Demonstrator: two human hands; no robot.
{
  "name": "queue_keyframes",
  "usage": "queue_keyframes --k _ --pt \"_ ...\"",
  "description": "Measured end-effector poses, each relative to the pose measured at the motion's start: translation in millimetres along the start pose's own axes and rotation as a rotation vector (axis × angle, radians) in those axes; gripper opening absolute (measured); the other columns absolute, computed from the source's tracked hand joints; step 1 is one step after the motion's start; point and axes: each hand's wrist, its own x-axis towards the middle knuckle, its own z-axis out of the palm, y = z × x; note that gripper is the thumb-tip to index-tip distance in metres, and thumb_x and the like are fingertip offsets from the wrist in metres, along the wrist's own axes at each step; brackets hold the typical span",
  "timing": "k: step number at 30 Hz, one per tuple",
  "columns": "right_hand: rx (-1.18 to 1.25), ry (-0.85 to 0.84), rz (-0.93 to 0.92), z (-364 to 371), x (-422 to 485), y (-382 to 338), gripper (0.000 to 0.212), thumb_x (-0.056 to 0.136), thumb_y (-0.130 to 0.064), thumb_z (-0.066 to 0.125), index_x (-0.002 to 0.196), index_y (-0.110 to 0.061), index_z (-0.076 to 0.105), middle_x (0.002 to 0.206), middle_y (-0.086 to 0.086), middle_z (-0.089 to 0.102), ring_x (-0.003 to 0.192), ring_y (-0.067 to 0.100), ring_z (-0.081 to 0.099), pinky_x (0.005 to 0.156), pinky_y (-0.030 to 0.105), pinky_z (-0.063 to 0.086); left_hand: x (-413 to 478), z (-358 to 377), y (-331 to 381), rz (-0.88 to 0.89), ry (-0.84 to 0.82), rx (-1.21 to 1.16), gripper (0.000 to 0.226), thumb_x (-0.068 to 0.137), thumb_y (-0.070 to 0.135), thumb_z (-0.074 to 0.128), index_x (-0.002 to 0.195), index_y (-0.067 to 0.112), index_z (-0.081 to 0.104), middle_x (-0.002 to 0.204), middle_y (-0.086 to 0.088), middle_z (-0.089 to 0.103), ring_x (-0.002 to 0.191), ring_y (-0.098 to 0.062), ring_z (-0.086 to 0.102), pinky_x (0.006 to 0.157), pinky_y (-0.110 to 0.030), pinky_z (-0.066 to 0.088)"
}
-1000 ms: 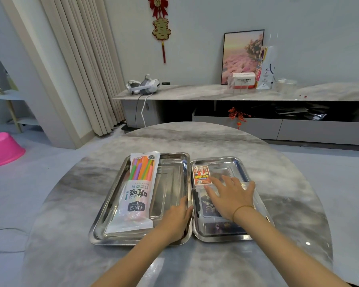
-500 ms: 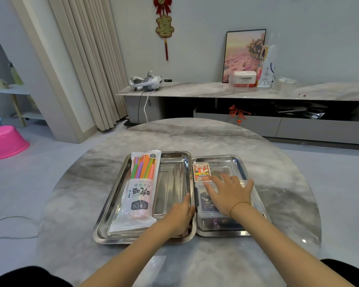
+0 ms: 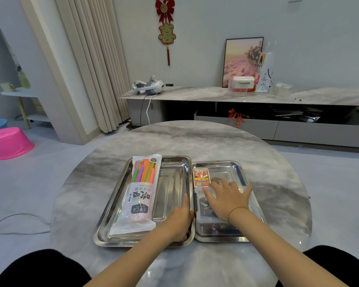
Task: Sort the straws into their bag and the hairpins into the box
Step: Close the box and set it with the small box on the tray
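A clear bag of coloured straws [image 3: 141,193] lies lengthwise in the left steel tray [image 3: 112,206]. My left hand [image 3: 180,218] sits on that tray's right rim, thumb along the rim and fingers curled down inside the tray. In the right steel tray [image 3: 239,168] stands a clear plastic box [image 3: 205,217] with dark hairpins [image 3: 206,207] showing through it. My right hand [image 3: 228,200] lies flat on the box's lid with fingers spread. A small red and orange card [image 3: 201,177] lies in the tray beyond the box.
Both trays sit side by side on a round marble table [image 3: 195,139]. My dark-clothed knees [image 3: 39,268] show at the bottom edge. Beyond are a long low cabinet [image 3: 257,96] and a pink stool [image 3: 8,141] on the floor.
The view has pulled back and my knees have come into sight. Both hands stay in the same places on the tray rim and the box lid.
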Motion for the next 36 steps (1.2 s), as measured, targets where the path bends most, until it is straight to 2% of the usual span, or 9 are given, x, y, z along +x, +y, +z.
queue_keyframes --k 3,6,10,15,27,29,32,34,36 --pt "0.006 -0.001 -0.003 1 -9 -2 0.053 0.094 -0.058 0.011 0.139 -0.039 0.030 0.150 -0.006 0.030 0.138 0.021 0.027 0.106 0.065 0.005 -9 1 1 0.002 0.009 0.015 0.076 0.095 0.004 0.040 0.148 0.008 -0.014 0.084 -0.015 0.052 0.077 -0.026 0.049 0.066 -0.029 0.035" --pt "0.000 -0.006 -0.007 3 -17 -4 0.053 0.094 -0.058 0.011 0.139 -0.039 0.029 0.149 -0.007 0.031 0.138 0.021 0.026 0.106 0.063 0.009 -17 3 0 0.003 0.015 0.013 0.078 0.093 0.000 0.042 0.148 0.009 -0.013 0.094 -0.022 0.057 0.080 -0.033 0.053 0.067 -0.029 0.035" --pt "-0.005 -0.008 -0.007 5 -27 -6 0.053 0.093 -0.058 0.009 0.138 -0.040 0.029 0.146 -0.007 0.034 0.136 0.021 0.027 0.105 0.063 0.011 -26 6 -1 0.014 0.016 0.038 0.083 0.091 -0.002 0.044 0.149 0.012 -0.014 0.074 -0.007 0.049 0.073 -0.024 0.046 0.067 -0.032 0.037" --pt "0.000 -0.016 -0.002 6 -36 -8 0.053 0.093 -0.059 0.009 0.137 -0.040 0.031 0.143 -0.007 0.036 0.134 0.021 0.029 0.104 0.064 0.011 -34 7 -3 0.005 0.030 0.051 0.083 0.091 -0.002 0.044 0.149 0.013 -0.014 0.100 -0.025 0.061 0.084 -0.037 0.056 0.069 -0.035 0.041" --pt "0.005 -0.012 0.009 7 -52 -13 0.051 0.094 -0.057 0.009 0.135 -0.039 0.033 0.140 -0.006 0.039 0.134 0.021 0.029 0.105 0.066 0.007 -39 20 -16 0.019 0.047 0.075 0.083 0.091 0.003 0.044 0.149 0.017 -0.014 0.088 -0.019 0.056 0.086 -0.037 0.059 0.068 -0.036 0.041" --pt "-0.001 -0.013 0.011 6 -52 -14 0.052 0.094 -0.057 0.009 0.137 -0.039 0.031 0.141 -0.005 0.038 0.136 0.022 0.028 0.105 0.068 0.003 -38 16 -14 0.017 0.042 -0.016 0.071 0.096 0.009 0.038 0.150 0.018 -0.007 0.089 -0.021 0.057 0.080 -0.034 0.056 0.066 -0.032 0.037" --pt "-0.026 -0.029 0.006 4 -51 -14 0.055 0.093 -0.058 0.007 0.142 -0.039 0.026 0.145 -0.005 0.035 0.139 0.022 0.023 0.104 0.070 -0.001 -41 3 -10 0.037 0.094 -0.068 0.048 0.101 0.023 0.032 0.148 0.018 0.021 0.100 -0.018 0.063 0.079 -0.024 0.056 0.070 -0.027 0.040" --pt "-0.048 -0.036 -0.010 3 -49 -12 0.057 0.093 -0.059 0.006 0.144 -0.038 0.023 0.149 -0.004 0.032 0.142 0.022 0.019 0.104 0.071 -0.004 -39 -8 -10 0.074 0.206 0.094 0.039 0.101 0.032 0.032 0.137 0.019 0.040 0.110 -0.010 0.063 0.094 -0.021 0.060 0.078 -0.027 0.044" --pt "-0.055 -0.039 -0.028 2 -49 -11 0.059 0.094 -0.059 0.006 0.145 -0.037 0.022 0.152 -0.003 0.027 0.144 0.021 0.015 0.105 0.070 -0.008 -33 -22 -11 0.103 0.358 0.325 0.037 0.101 0.034 0.032 0.133 0.018 0.043 0.124 -0.004 0.054 0.111 -0.015 0.051 0.089 -0.024 0.041"
